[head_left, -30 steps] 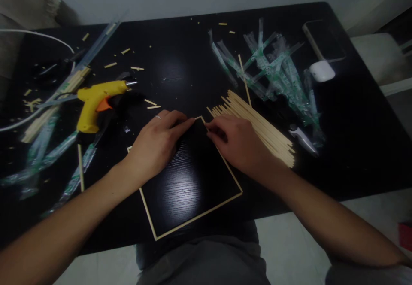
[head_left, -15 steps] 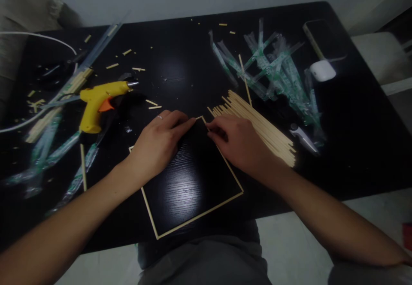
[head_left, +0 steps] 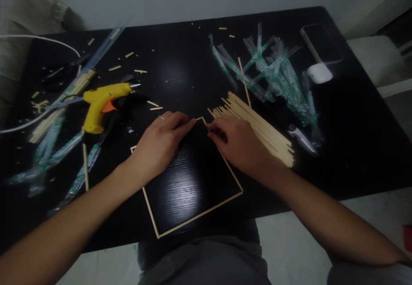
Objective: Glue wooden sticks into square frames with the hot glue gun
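A square frame of thin wooden sticks [head_left: 196, 218] lies flat on the black table [head_left: 180, 53]. My left hand [head_left: 159, 145] rests on the frame's far left side, its fingertips pressed together on the stick at the far corner. My right hand [head_left: 236, 141] presses its curled fingers on the stick at the same corner from the right. Between the two sets of fingertips the corner joint [head_left: 201, 119] shows. Just right of my right hand lies a bundle of loose wooden sticks [head_left: 260, 128].
A yellow glue gun [head_left: 99, 104] lies at the left with a white cable [head_left: 41, 40] behind it. Clear green-printed wrappers [head_left: 277, 74] are heaped at the back right, others at the left. Small scissors [head_left: 301, 137], a white case [head_left: 319, 73], a phone [head_left: 320, 42] and stick offcuts are scattered about.
Both hands stay pressed on the frame's far corner. Only the camera has shifted a little.
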### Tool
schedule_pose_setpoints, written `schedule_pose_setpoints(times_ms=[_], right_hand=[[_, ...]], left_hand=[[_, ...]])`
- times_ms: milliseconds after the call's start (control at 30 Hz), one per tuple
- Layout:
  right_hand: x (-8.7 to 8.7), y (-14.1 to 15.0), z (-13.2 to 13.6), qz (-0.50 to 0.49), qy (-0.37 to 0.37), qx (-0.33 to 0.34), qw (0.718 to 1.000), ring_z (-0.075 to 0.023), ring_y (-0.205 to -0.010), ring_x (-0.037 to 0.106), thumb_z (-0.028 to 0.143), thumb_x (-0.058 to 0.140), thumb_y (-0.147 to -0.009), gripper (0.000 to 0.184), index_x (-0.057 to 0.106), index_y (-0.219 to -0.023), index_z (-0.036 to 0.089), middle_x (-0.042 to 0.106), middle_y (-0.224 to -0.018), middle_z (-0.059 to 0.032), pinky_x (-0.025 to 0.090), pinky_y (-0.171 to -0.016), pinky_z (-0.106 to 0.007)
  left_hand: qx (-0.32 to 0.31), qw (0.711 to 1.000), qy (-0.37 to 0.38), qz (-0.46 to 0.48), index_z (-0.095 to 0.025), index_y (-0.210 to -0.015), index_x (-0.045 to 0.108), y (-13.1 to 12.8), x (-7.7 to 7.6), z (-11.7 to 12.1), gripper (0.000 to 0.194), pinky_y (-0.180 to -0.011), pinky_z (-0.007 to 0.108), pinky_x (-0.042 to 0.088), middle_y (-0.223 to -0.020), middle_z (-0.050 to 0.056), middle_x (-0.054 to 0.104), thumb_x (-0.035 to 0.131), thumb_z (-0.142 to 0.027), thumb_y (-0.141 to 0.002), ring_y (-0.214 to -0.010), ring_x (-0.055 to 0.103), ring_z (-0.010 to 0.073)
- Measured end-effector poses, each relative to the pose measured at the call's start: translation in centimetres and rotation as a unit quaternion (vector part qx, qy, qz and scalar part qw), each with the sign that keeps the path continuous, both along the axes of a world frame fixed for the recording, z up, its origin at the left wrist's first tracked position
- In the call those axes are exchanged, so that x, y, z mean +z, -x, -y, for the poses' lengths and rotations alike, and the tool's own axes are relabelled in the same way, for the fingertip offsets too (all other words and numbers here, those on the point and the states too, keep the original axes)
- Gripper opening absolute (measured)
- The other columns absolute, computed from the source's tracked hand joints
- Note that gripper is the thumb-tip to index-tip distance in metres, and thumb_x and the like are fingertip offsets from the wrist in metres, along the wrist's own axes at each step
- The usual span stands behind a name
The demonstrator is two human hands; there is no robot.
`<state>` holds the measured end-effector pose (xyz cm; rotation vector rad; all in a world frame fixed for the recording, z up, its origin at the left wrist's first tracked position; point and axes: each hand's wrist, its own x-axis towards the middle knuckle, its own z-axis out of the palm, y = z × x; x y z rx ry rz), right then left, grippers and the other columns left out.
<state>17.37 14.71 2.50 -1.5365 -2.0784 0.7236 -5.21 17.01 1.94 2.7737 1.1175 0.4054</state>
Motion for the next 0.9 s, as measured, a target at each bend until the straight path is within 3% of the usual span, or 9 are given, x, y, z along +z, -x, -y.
schedule_pose_setpoints(times_ms=[333,900], right_hand=[[0.00,-0.05,0.04,0.000,-0.005,0.002,1.000,-0.0221,-0.091,0.069,0.006,0.068,-0.094,0.012,0.071,-0.094,0.017,0.075,-0.096,-0.0070,0.049,-0.083,-0.034],[-0.42,0.01,0.19,0.000,-0.016,0.008,1.000,-0.0228,-0.095,0.069,0.007,0.067,-0.096,0.012,0.072,-0.098,0.017,0.076,-0.101,-0.0076,0.050,-0.086,-0.035]], left_hand=[[0.001,1.000,-0.005,-0.003,-0.015,-0.138,0.067,-0.03,0.13,0.05,0.047,-0.087,0.040,0.053,-0.119,0.013,0.069,0.043,-0.005,-0.099,-0.099,0.063,0.0261],[0.007,1.000,-0.020,-0.004,-0.014,-0.137,0.069,-0.03,-0.19,0.01,0.046,-0.086,0.042,0.053,-0.117,0.014,0.071,0.045,-0.006,-0.098,-0.098,0.064,0.0272]])
